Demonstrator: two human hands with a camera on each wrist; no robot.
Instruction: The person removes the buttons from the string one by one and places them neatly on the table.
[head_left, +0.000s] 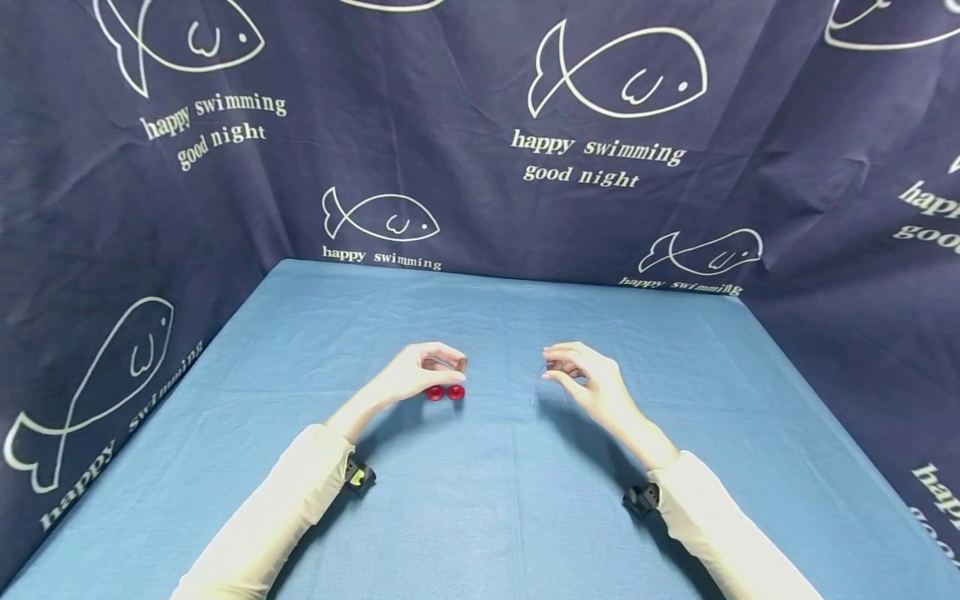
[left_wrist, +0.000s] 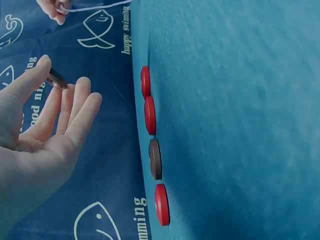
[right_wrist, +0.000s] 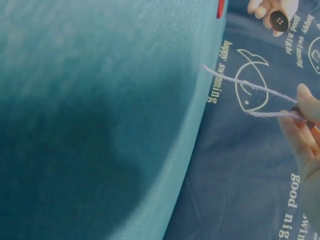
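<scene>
In the head view my left hand (head_left: 420, 372) is raised over the table's middle. Its thumb and fingers pinch a dark brown button (left_wrist: 57, 79), whose four holes face the right wrist camera. Opposite it, my right hand (head_left: 596, 383) pinches a pale purple string (right_wrist: 250, 86), with two lengths trailing from the fingertips. A dark round piece (right_wrist: 310, 124) shows between those same fingers, partly covered by the thumb. Under my left hand, red buttons (left_wrist: 150, 115) and a brown button (left_wrist: 155, 159) lie in a row; the head view shows only two red ones.
A blue cloth (head_left: 480, 508) covers the table. Dark blue curtains (head_left: 480, 125) with white fish prints stand along the back and both sides. A dark wrist camera (head_left: 360, 476) sits below the left sleeve, another (head_left: 642, 500) by the right one.
</scene>
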